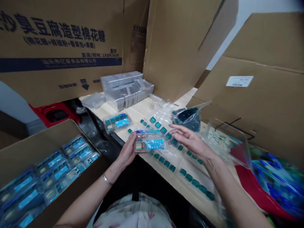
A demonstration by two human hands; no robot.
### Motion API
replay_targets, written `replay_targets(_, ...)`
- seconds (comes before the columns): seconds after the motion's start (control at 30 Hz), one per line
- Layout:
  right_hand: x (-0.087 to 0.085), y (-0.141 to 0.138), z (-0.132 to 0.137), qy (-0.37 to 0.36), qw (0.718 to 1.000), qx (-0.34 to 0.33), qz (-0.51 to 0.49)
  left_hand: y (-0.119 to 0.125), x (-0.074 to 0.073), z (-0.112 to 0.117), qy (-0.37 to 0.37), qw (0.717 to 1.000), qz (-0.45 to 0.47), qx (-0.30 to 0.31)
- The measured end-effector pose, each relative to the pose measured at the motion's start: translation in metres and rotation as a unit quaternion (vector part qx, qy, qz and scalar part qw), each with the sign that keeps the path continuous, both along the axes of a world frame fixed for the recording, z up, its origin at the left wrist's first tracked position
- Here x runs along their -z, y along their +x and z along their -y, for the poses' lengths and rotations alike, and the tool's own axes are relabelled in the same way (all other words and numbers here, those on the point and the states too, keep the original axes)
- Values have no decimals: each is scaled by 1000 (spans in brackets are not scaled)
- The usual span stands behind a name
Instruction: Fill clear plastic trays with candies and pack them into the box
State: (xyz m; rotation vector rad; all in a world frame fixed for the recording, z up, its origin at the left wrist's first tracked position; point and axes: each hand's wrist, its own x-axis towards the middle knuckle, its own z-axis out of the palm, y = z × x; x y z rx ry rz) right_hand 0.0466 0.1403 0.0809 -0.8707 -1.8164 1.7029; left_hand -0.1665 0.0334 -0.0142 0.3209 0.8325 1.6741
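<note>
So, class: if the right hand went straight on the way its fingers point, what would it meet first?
Probably the clear pack held in the left hand, though depth is unclear; the right hand might instead pass over it.

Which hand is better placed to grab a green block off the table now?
Probably the right hand: it looks open and empty, close to the green blocks, while the left hand holds the clear pack.
</note>
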Motion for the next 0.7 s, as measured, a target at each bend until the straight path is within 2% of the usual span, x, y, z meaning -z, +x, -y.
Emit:
replay_targets(0.13, -8, -6, -8, 32, 995, -47, 79, 0, -2, 2, -17, 999, 0, 27)
replay_targets(0.23, -6, -15, -6, 64, 990, -48, 116, 3, -6, 5, -19, 999, 9, 45)
replay_targets(0.33, 5, -24, -4, 140, 981, -16, 132, 6, -7, 7, -8, 999, 8, 52)
replay_targets(0.43, 20, -29, -3, 255, 957, 24, 136, 5, -7, 8, -1, 998, 1, 55)
replay_targets(0.5, 30, -32, -2, 305, 943, 44, 126, 3, -7, 10, -6, 999, -8, 44)
replay_targets(0.57, 36, -33, 0, 285, 949, 67, 116, 0, -7, 12, -5, 1000, -9, 24)
replay_targets(0.63, 40, -35, 3, 194, 971, 69, 121, -5, -7, 15, 5, 1000, 1, 5)
replay_targets(0.7, 42, -39, 7, 89, 986, 43, 138, -10, -7, 18, 13, 1000, 13, 1)
